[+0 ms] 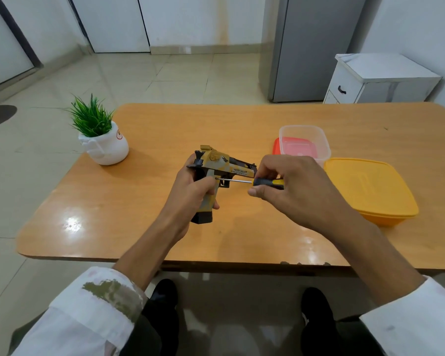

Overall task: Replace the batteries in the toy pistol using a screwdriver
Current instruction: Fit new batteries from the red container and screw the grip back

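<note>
Table (242, 129), left hand (190, 194) hiding pistol grip (206, 205)

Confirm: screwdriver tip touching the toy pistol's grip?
Touching. Head view: the screwdriver, held by the right hand, runs to the toy pistol; its tip ends on the grip beside the left hand, no gap showing.

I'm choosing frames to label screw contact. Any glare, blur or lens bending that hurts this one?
Head view: glare patches on the table, near-left and front edge, clear of the toy pistol. Head view: wide-angle bending bows table edges, leans wall lines. Head view: centre fairly sharp; screwdriver shaft reads, its tip at the grip too small to resolve.
</note>
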